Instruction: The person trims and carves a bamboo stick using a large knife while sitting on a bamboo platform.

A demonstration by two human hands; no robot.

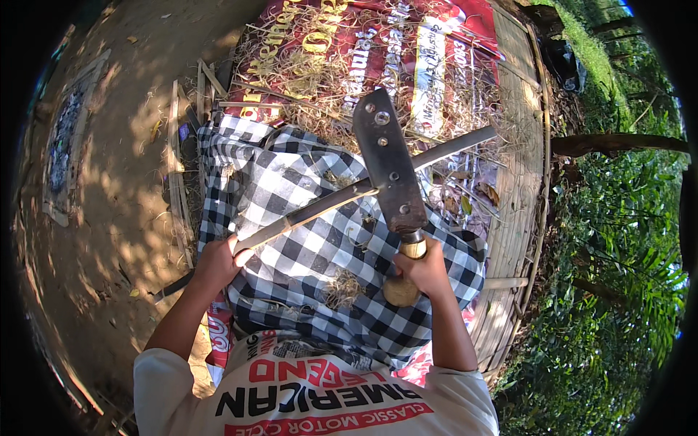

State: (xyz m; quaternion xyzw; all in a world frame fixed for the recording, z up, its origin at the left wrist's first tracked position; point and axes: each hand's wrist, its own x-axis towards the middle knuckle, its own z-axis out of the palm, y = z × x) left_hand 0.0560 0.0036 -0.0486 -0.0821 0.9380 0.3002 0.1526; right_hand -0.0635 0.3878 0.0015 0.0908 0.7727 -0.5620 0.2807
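Note:
My left hand (218,263) is closed around a long, narrow bamboo strip (309,211). The strip slants from beyond that hand at the lower left up to the far right. My right hand (425,269) grips the round wooden handle of a broad, dark cleaver (389,156), its blade pointing away from me with several holes or rivets along it. Blade and strip cross near the middle of the view; whether the edge bites into the strip I cannot tell. Below both lies a black-and-white checked cloth (291,171) spread over my lap, with a few shavings on it.
Beyond the cloth, a red printed sheet (320,51) is strewn with curled shavings (291,80). It lies on a slatted bamboo platform (518,211). Bare ground (120,160) stretches to the left, with several loose strips at the platform's edge. Green plants (611,291) grow on the right.

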